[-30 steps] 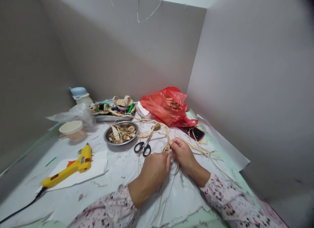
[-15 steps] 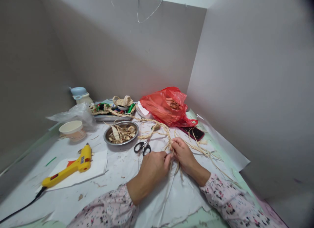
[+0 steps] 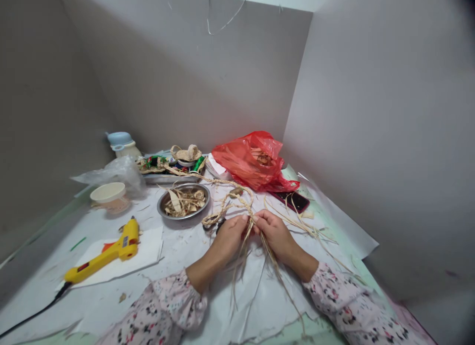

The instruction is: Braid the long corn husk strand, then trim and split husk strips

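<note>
A plaited straw braid (image 3: pixel 237 200) runs from the metal tray down to my hands, with loose pale strands (image 3: pixel 267 258) fanning out below them. My left hand (image 3: pixel 228 238) and my right hand (image 3: pixel 274 236) pinch the braid's end between them, fingertips nearly touching. Black-handled scissors (image 3: pixel 211 220) lie just beyond my left hand, partly hidden by it. Close to that hand is a steel bowl (image 3: pixel 160 206) of straw scraps.
A yellow glue gun (image 3: pixel 111 253) with a black cord lies on white paper at left. Behind stand a red plastic bag (image 3: pixel 245 162), a metal tray (image 3: pixel 166 179), a cream cup (image 3: pixel 110 196) and a clear bag (image 3: pixel 124 176). A phone (image 3: pixel 297 201) lies at right.
My left hand has moved forward and now partly covers the scissors. Both hands have come closer together, and the braid's end and loose strands have shifted with them.
</note>
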### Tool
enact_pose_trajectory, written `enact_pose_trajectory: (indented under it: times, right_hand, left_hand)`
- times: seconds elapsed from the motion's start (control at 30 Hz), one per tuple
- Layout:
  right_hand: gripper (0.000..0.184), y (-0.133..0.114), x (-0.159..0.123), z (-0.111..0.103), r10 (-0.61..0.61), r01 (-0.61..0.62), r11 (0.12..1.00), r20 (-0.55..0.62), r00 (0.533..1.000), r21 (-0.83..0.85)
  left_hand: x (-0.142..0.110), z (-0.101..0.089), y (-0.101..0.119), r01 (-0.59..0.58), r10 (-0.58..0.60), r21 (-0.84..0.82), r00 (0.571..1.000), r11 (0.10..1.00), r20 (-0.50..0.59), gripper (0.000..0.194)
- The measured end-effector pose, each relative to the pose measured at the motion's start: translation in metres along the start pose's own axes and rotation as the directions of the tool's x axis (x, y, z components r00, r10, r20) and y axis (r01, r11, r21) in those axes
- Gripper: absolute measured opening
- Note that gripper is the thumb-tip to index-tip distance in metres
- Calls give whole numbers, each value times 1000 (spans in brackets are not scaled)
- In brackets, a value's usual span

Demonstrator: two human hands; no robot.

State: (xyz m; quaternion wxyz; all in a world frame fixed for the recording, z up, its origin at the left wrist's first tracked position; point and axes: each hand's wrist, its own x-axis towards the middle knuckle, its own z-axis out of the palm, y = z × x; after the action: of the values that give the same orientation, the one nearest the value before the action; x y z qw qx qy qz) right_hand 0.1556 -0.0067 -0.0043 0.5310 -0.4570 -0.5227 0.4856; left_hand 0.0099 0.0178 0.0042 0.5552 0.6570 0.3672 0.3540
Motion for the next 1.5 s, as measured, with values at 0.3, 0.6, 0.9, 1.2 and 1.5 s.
enact_pose_trajectory:
  times: [0.3,0.6,0.9,1.2,1.5]
  right_hand:
    - [24,6,1,-1,15,-15,996,6,1000,-91]
    - [19,5,0,-3,-23,28,989,37,999,-146]
    - [18,2,-1,-4,-118,119,967,18,993,-227]
    - [19,0,-5,0,-196,151,889,-62,979,-433]
    - [17,1,-15,6,-432,391,703,81,898,-594]
  left_hand:
    - [-2,2,2,177,-164,-141,981,974,102,46]
    - [-1,-7,6,199,-198,7,973,980,122,43]
    - [-3,-8,10,361,-303,-263,923,895,236,34]
    - [7,-9,1,117,-77,311,988,943,-137,30]
    - [5,-10,-2,185,-143,168,961,968,-237,32]
